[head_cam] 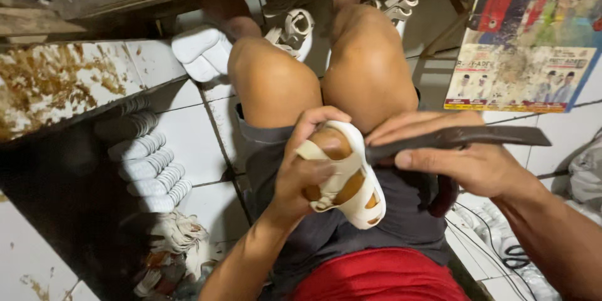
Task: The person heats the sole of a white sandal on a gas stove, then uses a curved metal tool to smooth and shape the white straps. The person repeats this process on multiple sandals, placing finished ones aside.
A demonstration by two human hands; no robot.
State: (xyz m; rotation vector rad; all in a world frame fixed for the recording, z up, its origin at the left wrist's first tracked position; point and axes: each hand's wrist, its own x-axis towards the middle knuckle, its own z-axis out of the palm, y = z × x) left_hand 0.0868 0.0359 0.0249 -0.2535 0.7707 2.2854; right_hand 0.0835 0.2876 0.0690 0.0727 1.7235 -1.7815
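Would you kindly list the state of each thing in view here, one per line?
Left hand: closed around the white sandal.
White sandal: held over the lap, on a brown form, sole towards the tool.
Right hand: gripping the dark flat tool.
Dark flat tool: level, tip against the sandal's edge.
White soles: stacked in a row on the tiled floor.
Printed poster: lying flat, soiled.

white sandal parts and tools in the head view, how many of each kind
White strappy sandal upper on a tan last, in the left hand: 1
Dark flat metal tool, in the right hand: 1
White ribbed soles stacked on the floor: about 5
White sole by the knee: 1
Black scissors: 1
Total: about 9
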